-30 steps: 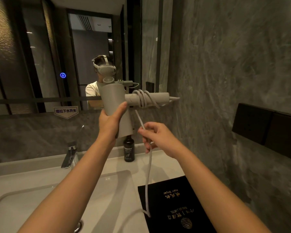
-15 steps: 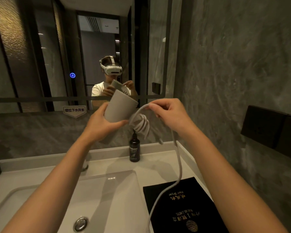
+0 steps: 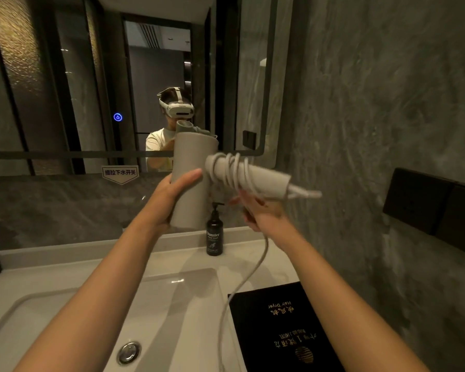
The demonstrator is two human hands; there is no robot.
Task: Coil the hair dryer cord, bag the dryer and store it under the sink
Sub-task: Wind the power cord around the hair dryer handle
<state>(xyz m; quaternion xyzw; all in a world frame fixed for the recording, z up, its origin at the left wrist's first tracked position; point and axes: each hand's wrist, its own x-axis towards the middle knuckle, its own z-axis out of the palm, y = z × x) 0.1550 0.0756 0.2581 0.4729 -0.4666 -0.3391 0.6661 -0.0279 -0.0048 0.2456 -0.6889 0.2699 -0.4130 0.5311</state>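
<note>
While the left hand (image 3: 172,194) grips the barrel of the grey matte hair dryer (image 3: 191,181) at mid-frame, the right hand (image 3: 263,210) closes on the pale grey cord (image 3: 242,288) just beneath the handle, where several loops are wound. The slack hangs past a dark pump bottle (image 3: 214,234) toward the black printed bag (image 3: 282,331) at lower right on the white counter (image 3: 253,261).

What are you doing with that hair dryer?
A person at a bathroom sink is wrapping the cord around the hair dryer handle. The left hand holds the dryer's barrel; the right hand guides the cord under the handle. Several loops are on, but more cord hangs loose. A black hair dryer bag lies on the counter, not yet used.
</note>
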